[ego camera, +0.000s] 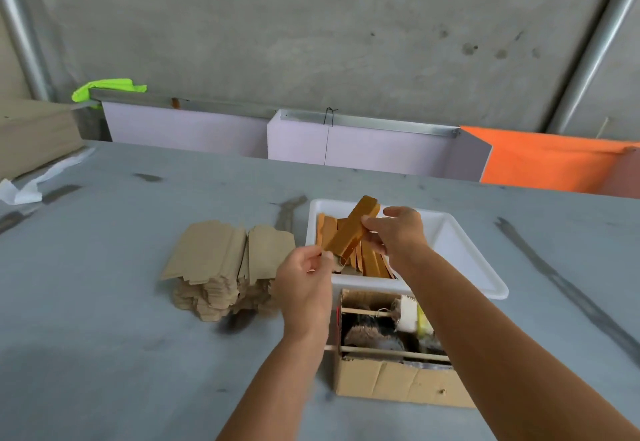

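An orange-brown bar [353,227] is held tilted above the white tray [460,246]. My right hand [398,232] grips its middle from the right. My left hand [306,276] pinches its lower end, where a bit of thin wrapping shows. Several more orange-brown bars [369,262] lie in the left part of the tray. A stack of flat brown paper sleeves [225,260] sits on the table left of the tray.
An open cardboard box [391,376] with wooden sticks, cloth and brush-like items stands right in front of the tray. The grey table [121,354] carries white paper scraps [31,187] at the far left. White panels and an orange sheet [547,160] stand behind.
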Demonstrator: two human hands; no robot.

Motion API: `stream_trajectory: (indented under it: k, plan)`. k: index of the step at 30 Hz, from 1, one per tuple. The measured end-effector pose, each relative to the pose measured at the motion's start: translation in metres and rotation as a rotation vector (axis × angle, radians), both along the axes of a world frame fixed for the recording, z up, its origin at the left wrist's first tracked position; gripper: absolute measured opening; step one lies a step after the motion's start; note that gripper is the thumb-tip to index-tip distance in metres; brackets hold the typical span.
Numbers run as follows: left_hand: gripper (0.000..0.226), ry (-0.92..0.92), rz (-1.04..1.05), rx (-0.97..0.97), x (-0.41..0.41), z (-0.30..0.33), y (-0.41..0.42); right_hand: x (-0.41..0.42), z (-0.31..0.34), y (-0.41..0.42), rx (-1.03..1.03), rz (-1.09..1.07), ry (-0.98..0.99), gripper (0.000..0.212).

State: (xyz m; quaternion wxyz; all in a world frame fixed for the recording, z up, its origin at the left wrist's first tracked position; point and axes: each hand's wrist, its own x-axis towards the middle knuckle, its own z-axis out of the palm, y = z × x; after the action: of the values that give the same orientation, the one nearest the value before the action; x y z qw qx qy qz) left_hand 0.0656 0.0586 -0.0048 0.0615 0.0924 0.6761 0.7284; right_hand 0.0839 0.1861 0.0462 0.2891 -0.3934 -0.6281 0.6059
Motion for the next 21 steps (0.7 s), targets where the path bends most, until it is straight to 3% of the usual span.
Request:
stream_trajectory:
  k: [4,6,9,14,21]
  plan:
    - [0.019,0.434,0.042,-0.351,-0.015,-0.002,0.014,-0.03,-0.006,0.025,0.147,-0.036,-0.083,0.015]
    - [0.022,0.566,-0.003,-0.468,-0.023,-0.006,0.02,-0.041,-0.013,0.034,0.226,-0.04,-0.143,0.016]
    - [0.027,0.647,-0.087,-0.604,-0.033,-0.013,0.026,-0.053,-0.023,0.041,0.295,0.024,-0.226,0.008]
    - [0.031,0.725,-0.158,-0.812,-0.04,-0.023,0.029,-0.069,-0.038,0.049,0.521,0.188,-0.39,0.022]
    - [0.033,0.757,-0.185,-0.844,-0.041,-0.027,0.03,-0.077,-0.054,0.046,0.773,0.26,-0.576,0.01]
